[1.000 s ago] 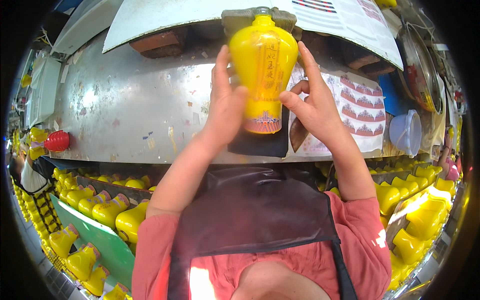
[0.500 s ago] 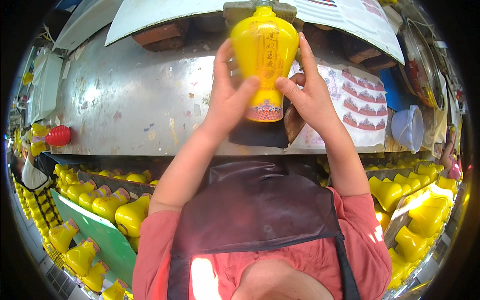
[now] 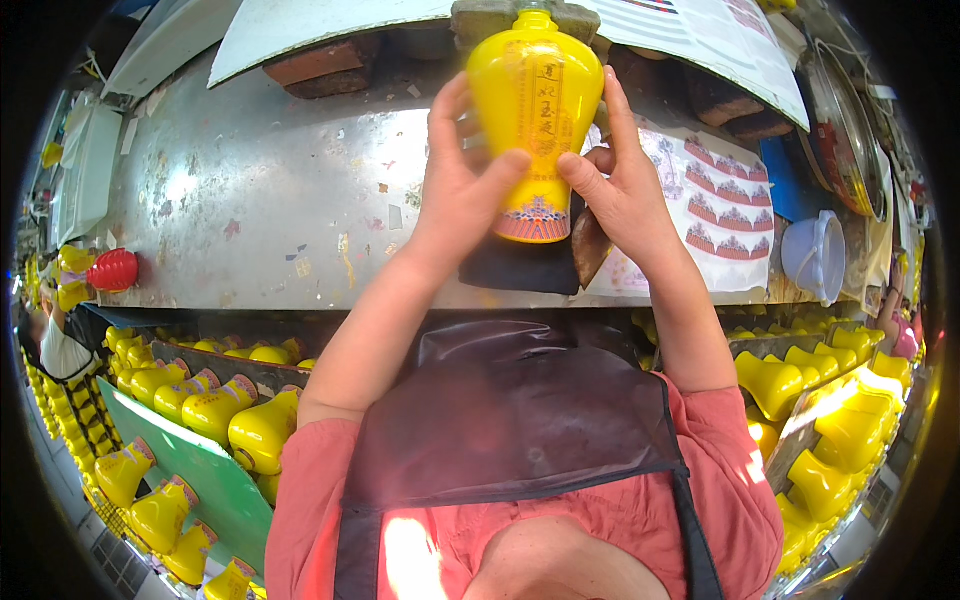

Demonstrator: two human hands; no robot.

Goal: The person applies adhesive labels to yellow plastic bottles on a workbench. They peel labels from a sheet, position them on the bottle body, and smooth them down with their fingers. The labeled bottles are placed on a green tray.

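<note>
Between my two hands is a yellow vase-shaped bottle (image 3: 540,75), its neck pointing away from me and resting at a grey padded block (image 3: 485,22). Dark lettering runs down its front, and a blue and red patterned band circles its foot. My left hand (image 3: 465,160) grips the left side, thumb on the bottle's face and fingers partly behind it. On the right side my right hand (image 3: 615,165) presses its thumb near the lettering, with the index finger stretched along the shoulder. Under the bottle's foot lie a dark cloth (image 3: 520,272) and a brown curved piece (image 3: 590,248).
Printed decal sheets (image 3: 725,200) lie to the right, near a pale bucket (image 3: 815,257). A white board (image 3: 340,30) rests on bricks (image 3: 322,70) at the back. A red ribbed object (image 3: 112,270) sits at the table's left. Many yellow bottles (image 3: 262,432) fill racks on both sides.
The bottle has turned slightly in my hands, so its lettering sits a little farther right. Both hands keep nearly the same grip.
</note>
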